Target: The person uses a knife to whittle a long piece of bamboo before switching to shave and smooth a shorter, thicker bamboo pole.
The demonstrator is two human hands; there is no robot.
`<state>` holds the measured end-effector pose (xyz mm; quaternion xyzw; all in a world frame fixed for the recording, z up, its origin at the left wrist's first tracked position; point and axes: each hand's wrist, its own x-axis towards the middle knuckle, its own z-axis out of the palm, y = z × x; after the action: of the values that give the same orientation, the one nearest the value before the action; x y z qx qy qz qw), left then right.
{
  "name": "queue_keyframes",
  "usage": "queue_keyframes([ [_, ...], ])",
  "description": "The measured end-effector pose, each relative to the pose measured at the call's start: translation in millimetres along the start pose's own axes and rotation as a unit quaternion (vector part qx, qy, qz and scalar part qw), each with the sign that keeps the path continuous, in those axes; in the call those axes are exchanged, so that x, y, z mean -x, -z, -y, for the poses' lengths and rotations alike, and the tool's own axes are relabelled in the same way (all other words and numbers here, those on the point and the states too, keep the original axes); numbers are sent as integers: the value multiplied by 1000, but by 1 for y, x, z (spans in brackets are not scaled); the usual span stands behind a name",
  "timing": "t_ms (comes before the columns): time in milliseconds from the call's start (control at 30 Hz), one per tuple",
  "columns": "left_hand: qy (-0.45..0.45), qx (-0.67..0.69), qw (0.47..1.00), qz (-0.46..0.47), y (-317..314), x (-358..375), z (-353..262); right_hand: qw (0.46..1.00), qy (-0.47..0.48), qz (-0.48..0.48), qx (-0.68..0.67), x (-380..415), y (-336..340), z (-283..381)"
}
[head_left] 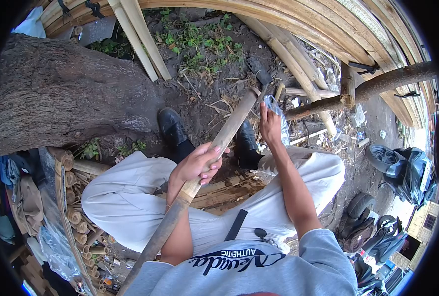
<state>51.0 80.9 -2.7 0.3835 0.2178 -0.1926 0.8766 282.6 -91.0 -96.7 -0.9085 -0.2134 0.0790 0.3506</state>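
A long bamboo pole (222, 137) slants from beside my left side up to the middle of the view. My left hand (198, 165) is wrapped round it just above a node, fingers curled over the far side. Close to the pole's upper end, my right hand (270, 126) is closed on a tool with a dark, flat blade (260, 70) pointing away from me. Most of the tool's handle is hidden by the fingers. Clear plastic (275, 106) shows beside the right hand. Both forearms rest near my light-coloured trousers (120, 202).
A thick tree trunk (71, 93) lies across the left. Stacked bamboo strips (303, 19) curve over the top, and a wooden branch (377, 90) juts in from the right. Cut bamboo pieces (74, 215) are piled at lower left. Motorcycles (407, 170) stand at right.
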Motion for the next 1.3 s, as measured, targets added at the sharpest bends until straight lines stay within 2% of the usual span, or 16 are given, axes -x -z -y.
queue_keyframes([
  [133, -13, 37, 999, 20, 6, -1, -3, 998, 41, 45, -31, 27, 3, 19],
  [200, -23, 63, 997, 32, 8, 1, -4, 986, 133, 97, -15, 46, 8, 35],
  [233, -25, 70, 997, 30, 8, 3, -6, 986, 133, 98, -16, 54, 7, 39],
  [300, -26, 77, 996, 28, 9, 4, -6, 966, 235, 106, -25, 65, 6, 43],
  [400, -30, 65, 997, 42, 13, 4, -3, 949, 284, 132, -44, 69, 7, 48],
  [467, -23, 55, 997, 41, 14, 3, -3, 950, 279, 138, -36, 64, 5, 42],
  [667, -3, 71, 997, -6, 14, -5, 0, 994, 71, 55, 67, 16, -3, 10],
  [700, -7, 67, 998, -9, 15, -7, 1, 988, 102, 69, 90, 12, -2, 1],
  [733, -11, 64, 998, -10, 15, -7, 0, 988, 105, 66, 89, 9, -3, -6],
  [800, 14, 68, 997, -16, 14, -6, -3, 994, -5, 96, 46, 9, 2, 4],
  [833, 10, 68, 998, -4, 16, -6, -1, 995, -11, 97, 18, 14, 5, 13],
  [1000, -3, 70, 997, 18, 14, -2, -3, 990, 63, 126, -16, 46, 12, 46],
  [1067, -3, 68, 998, 15, 17, -2, -3, 966, 196, 169, 24, 58, 11, 52],
  [1100, -3, 58, 998, 22, 20, -5, -2, 960, 212, 181, 2, 64, 6, 50],
  [1233, 4, 40, 999, 17, 21, -7, 3, 952, 201, 230, -11, 65, 7, 52],
  [1300, 9, 31, 999, 12, 18, -7, 2, 969, 129, 210, -13, 55, 5, 44],
])
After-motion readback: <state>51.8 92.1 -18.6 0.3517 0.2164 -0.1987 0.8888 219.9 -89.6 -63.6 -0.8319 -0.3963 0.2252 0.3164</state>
